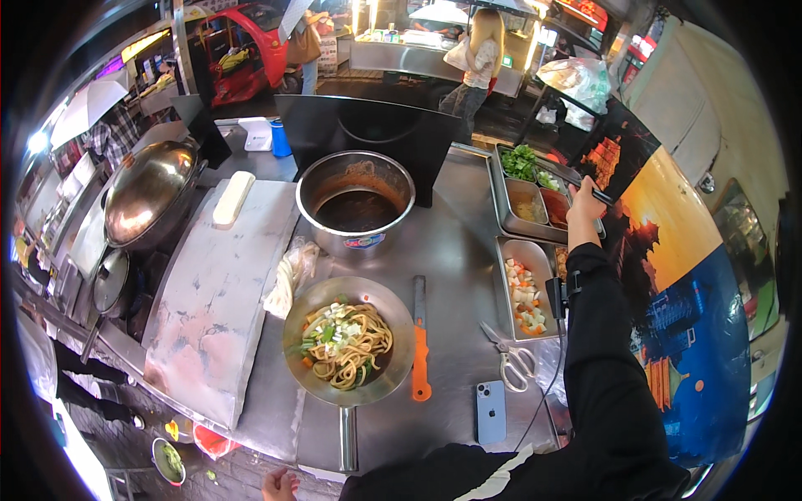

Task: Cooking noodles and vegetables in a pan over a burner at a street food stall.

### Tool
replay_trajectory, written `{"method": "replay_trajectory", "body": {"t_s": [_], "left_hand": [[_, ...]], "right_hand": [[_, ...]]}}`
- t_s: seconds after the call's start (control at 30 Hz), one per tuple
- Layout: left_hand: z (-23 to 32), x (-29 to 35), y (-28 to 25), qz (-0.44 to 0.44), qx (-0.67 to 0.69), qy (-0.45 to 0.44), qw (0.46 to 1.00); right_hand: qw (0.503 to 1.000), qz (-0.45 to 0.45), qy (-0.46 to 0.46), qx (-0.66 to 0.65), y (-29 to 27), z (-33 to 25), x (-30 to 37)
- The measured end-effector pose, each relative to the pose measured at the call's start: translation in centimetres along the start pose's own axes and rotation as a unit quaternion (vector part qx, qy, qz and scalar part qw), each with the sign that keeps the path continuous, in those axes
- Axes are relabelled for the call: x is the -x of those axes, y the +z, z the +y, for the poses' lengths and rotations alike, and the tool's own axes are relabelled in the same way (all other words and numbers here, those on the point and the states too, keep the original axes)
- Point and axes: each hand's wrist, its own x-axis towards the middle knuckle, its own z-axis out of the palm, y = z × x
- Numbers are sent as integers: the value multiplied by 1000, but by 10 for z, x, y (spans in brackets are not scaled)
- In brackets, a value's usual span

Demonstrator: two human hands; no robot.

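My right hand (587, 200) reaches out to the far right, closed on a black-handled utensil (600, 195) over the metal topping trays. Its working end is too small to make out. Beneath it are chopped green herbs (520, 163) and a red sauce or spice (555, 205). My left hand (280, 485) hangs low at the front edge, fingers loosely bent and apart, nothing visible in them. In front of me a steel frying pan (401, 357) holds thick noodles (359, 355) topped with chopped white and green pieces. Its handle points toward me.
A deep pot (357, 242) of dark sauce stands behind the pan. An orange-handled knife (420, 359), scissors (511, 359) and a phone (491, 412) lie to the right. A tray of diced vegetables (504, 250) sits nearby. At left are a griddle (209, 309) and a domed wok lid (150, 194).
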Motion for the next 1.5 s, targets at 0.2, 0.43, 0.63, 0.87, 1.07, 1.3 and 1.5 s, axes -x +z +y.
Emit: {"method": "replay_trajectory", "body": {"t_s": [0.2,0.43,0.63,0.87,1.07,1.3,1.5], "left_hand": [[4,5,6,-15,40,-8,999],[-3,-25,8,-9,46,73,996],[-7,-27,0,-10,99,57,993],[-13,-13,-7,-39,94,47,994],[-24,-13,-14,-32,99,40,994],[-27,-27,-15,-36,115,55,991],[-12,-33,-10,-37,137,38,989]], "right_hand": [[996,-86,-27,-25,-9,-36,19],[967,-243,52,-61,-40,-93,119],[911,-364,186,48,-71,-100,271],[774,-600,136,151,-64,-116,357],[748,-626,105,192,-49,-145,348],[773,-594,151,161,-50,-111,347],[819,-517,91,234,-91,-124,305]]}}
